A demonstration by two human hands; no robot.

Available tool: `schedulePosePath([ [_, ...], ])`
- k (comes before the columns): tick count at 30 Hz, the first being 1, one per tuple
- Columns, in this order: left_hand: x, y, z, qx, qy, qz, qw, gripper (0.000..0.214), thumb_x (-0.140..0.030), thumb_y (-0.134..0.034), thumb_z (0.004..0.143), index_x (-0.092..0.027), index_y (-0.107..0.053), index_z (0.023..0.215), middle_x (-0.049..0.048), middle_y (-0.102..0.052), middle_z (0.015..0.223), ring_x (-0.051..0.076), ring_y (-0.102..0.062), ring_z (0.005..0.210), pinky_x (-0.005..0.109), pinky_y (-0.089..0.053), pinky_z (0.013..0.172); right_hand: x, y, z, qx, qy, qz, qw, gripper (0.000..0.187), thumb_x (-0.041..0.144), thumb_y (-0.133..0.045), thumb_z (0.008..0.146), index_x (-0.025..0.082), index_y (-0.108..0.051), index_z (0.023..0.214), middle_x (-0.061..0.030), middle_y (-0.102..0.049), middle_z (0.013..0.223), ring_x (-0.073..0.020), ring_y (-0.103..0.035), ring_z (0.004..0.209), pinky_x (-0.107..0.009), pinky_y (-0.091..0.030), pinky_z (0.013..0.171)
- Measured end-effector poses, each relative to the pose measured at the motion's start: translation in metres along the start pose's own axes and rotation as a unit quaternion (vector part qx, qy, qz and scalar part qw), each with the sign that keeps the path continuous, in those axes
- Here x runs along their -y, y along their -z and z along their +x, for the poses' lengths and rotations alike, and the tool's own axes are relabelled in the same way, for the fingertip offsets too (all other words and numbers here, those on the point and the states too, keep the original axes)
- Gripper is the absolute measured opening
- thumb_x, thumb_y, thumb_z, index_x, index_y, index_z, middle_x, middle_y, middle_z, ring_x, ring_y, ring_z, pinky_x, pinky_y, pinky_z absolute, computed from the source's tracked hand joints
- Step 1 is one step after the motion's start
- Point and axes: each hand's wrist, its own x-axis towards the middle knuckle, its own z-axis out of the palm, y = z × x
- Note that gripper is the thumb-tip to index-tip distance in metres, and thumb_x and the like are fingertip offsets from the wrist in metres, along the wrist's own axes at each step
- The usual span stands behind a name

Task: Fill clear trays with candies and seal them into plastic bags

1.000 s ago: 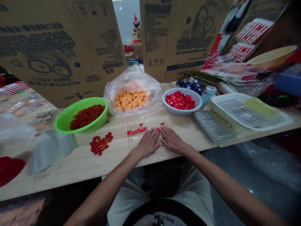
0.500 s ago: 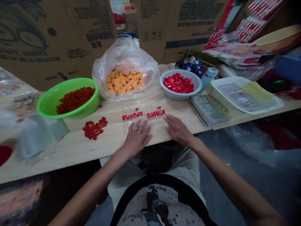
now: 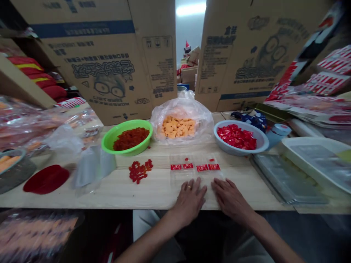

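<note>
My left hand [image 3: 190, 199] lies flat over the near edge of a clear plastic tray [image 3: 175, 179], fingers stretched out and a ring on one of them. To its right, my right hand [image 3: 230, 197] also rests with its fingers extended, by the near right part of the clear trays. Neither hand holds anything that I can see. Several small red packets [image 3: 202, 167] lie in a row in the trays. Beyond them sit two small red pieces [image 3: 187, 159]. A loose pile of dark red pieces [image 3: 139, 171] lies on the table to the left.
At the back stand a green basin [image 3: 109, 144] of red pieces, a plastic bag [image 3: 203, 113] of orange pieces and a blue-grey bowl [image 3: 238, 150] of red packets. Stacked clear trays [image 3: 287, 179] and a white tray [image 3: 296, 140] are at right; a red dish [image 3: 46, 179] is at left.
The camera view has tilted up and turned left, so more of the boxes and the table's left side show. Both hands remain spread at the trays, slightly closer together.
</note>
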Motion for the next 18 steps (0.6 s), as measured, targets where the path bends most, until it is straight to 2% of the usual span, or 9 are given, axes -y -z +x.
schedulePosePath([
  [3, 0.007, 0.012, 0.005, -0.016, -0.008, -0.009, 1.0, 0.054, -0.035, -0.047, 0.098, -0.026, -0.037, 0.15, 0.015, -0.028, 0.161, 0.034, -0.037, 0.143, 0.055, -0.036, 0.113, -0.013, 0.012, 0.017, -0.007, -0.003, 0.041, 0.999, 0.042, 0.016, -0.044, 0.088, 0.022, -0.066, 0.124, -0.0144, -0.065, 0.129, -0.0279, -0.061, 0.119, -0.051, -0.047, 0.103],
  [5, 0.028, 0.034, 0.022, -0.043, -0.004, -0.006, 0.999, 0.055, -0.031, -0.051, 0.095, -0.023, -0.039, 0.149, 0.0166, -0.03, 0.16, 0.032, -0.038, 0.142, 0.053, -0.037, 0.112, -0.027, 0.023, 0.044, -0.008, -0.01, 0.077, 0.997, 0.042, 0.016, -0.042, 0.089, 0.022, -0.067, 0.123, -0.013, -0.065, 0.13, -0.0262, -0.062, 0.119, -0.046, -0.05, 0.101],
  [7, 0.062, 0.063, 0.051, -0.078, 0.032, 0.003, 0.996, 0.049, -0.024, -0.05, 0.094, -0.019, -0.047, 0.143, 0.018, -0.039, 0.154, 0.03, -0.044, 0.138, 0.048, -0.04, 0.11, -0.04, 0.034, 0.085, 0.001, -0.022, 0.095, 0.995, 0.044, 0.012, -0.04, 0.087, 0.02, -0.069, 0.12, -0.0121, -0.067, 0.127, -0.0249, -0.063, 0.117, -0.042, -0.051, 0.1],
  [9, 0.106, 0.092, 0.09, -0.112, 0.095, 0.013, 0.989, 0.041, -0.02, -0.043, 0.095, -0.017, -0.054, 0.135, 0.0165, -0.049, 0.146, 0.026, -0.051, 0.131, 0.041, -0.042, 0.109, -0.049, 0.04, 0.135, 0.03, -0.049, 0.077, 0.995, 0.048, 0.006, -0.041, 0.082, 0.017, -0.071, 0.118, -0.0122, -0.069, 0.122, -0.0254, -0.065, 0.114, -0.041, -0.051, 0.101],
  [11, 0.151, 0.115, 0.131, -0.114, 0.172, 0.025, 0.978, 0.037, -0.015, -0.04, 0.095, -0.015, -0.06, 0.125, 0.0149, -0.059, 0.132, 0.024, -0.058, 0.12, 0.037, -0.046, 0.103, -0.053, 0.039, 0.189, 0.078, -0.07, 0.05, 0.993, 0.05, 0.004, -0.044, 0.08, 0.015, -0.068, 0.123, -0.013, -0.068, 0.125, -0.0261, -0.065, 0.115, -0.038, -0.05, 0.1],
  [12, 0.171, 0.123, 0.15, -0.112, 0.19, 0.029, 0.975, 0.036, -0.013, -0.039, 0.094, -0.013, -0.062, 0.122, 0.0159, -0.061, 0.127, 0.025, -0.06, 0.116, 0.037, -0.047, 0.1, -0.053, 0.036, 0.216, 0.098, -0.072, 0.038, 0.992, 0.051, 0.004, -0.045, 0.08, 0.014, -0.067, 0.125, -0.0135, -0.068, 0.126, -0.0263, -0.064, 0.116, -0.036, -0.05, 0.101],
  [15, 0.219, 0.13, 0.194, -0.109, 0.208, 0.036, 0.971, 0.034, -0.007, -0.04, 0.09, -0.009, -0.062, 0.117, 0.0189, -0.062, 0.121, 0.026, -0.06, 0.113, 0.036, -0.046, 0.097, -0.05, 0.018, 0.285, 0.107, -0.083, 0.015, 0.991, 0.054, 0.004, -0.05, 0.079, 0.013, -0.062, 0.131, -0.0146, -0.066, 0.129, -0.0271, -0.062, 0.119, -0.034, -0.05, 0.099],
  [18, 0.25, 0.12, 0.214, -0.1, 0.213, 0.03, 0.972, 0.03, -0.009, -0.046, 0.089, -0.009, -0.061, 0.115, 0.0191, -0.062, 0.119, 0.026, -0.06, 0.108, 0.034, -0.047, 0.092, -0.052, -0.005, 0.328, 0.118, -0.106, -0.006, 0.987, 0.056, 0.007, -0.056, 0.078, 0.009, -0.057, 0.133, -0.0185, -0.064, 0.13, -0.0279, -0.063, 0.116, -0.032, -0.052, 0.093],
])
